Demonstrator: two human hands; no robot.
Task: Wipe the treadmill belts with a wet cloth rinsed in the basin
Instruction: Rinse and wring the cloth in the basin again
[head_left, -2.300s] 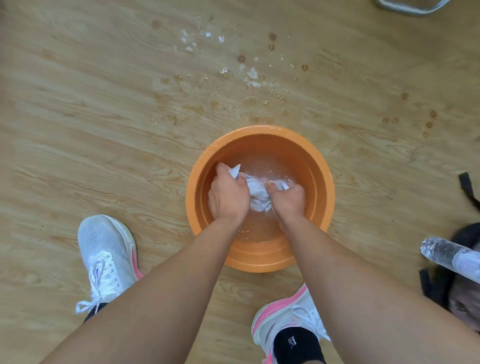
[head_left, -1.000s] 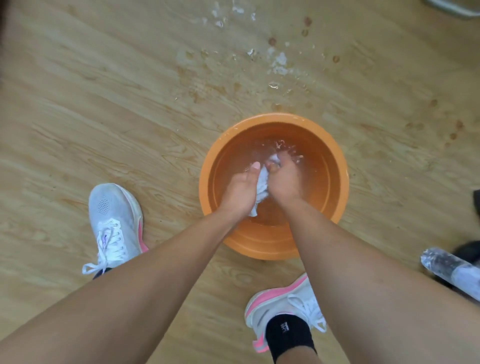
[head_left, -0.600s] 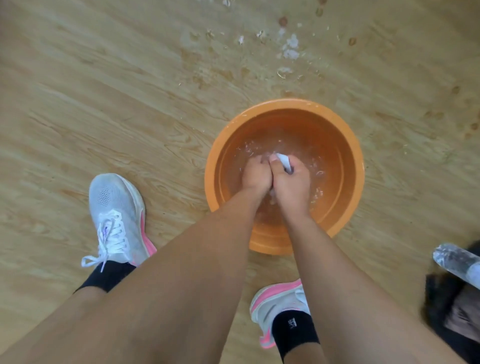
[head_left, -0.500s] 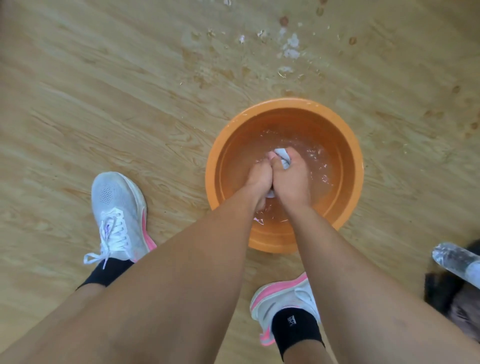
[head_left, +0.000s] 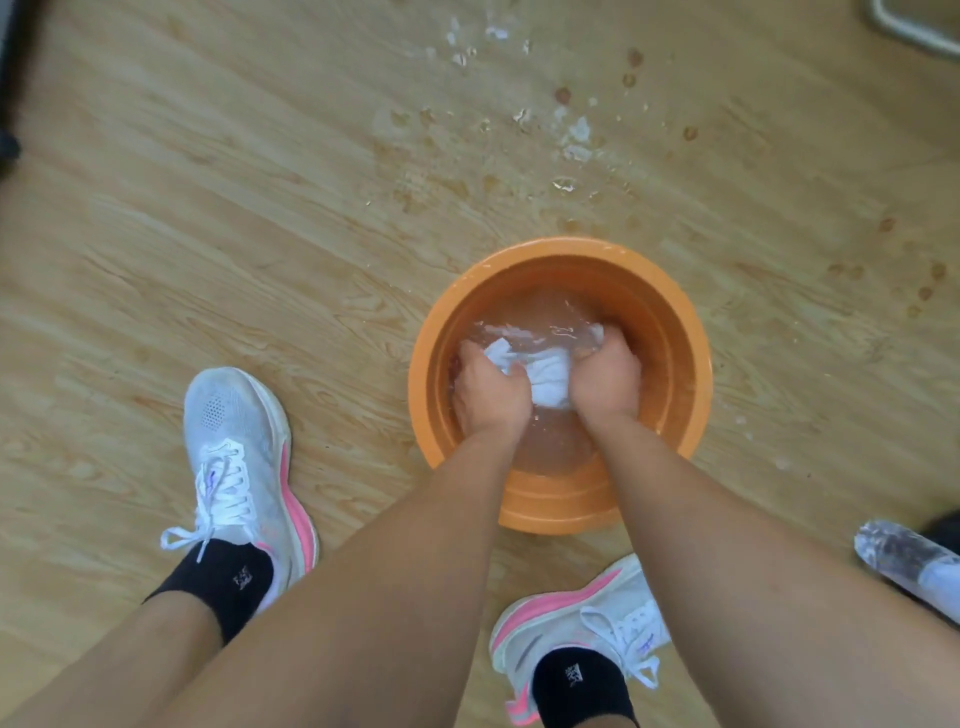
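Our left hand (head_left: 491, 389) and right hand (head_left: 605, 382) have parted, fingers gripping the cloth (head_left: 545, 376) between them. Rinsing in the basin (head_left: 693, 332) continues.

The head camera looks steeply down, close above the basin (head_left: 561, 512) and floor (head_left: 208, 208).

Reaching up from the lower edge with both bare forearms, converging right of centre. Gripping the cloth (head_left: 546, 375) with left hand (head_left: 491, 388) and right hand (head_left: 607, 378), side by side, knuckles up, fingers curled.
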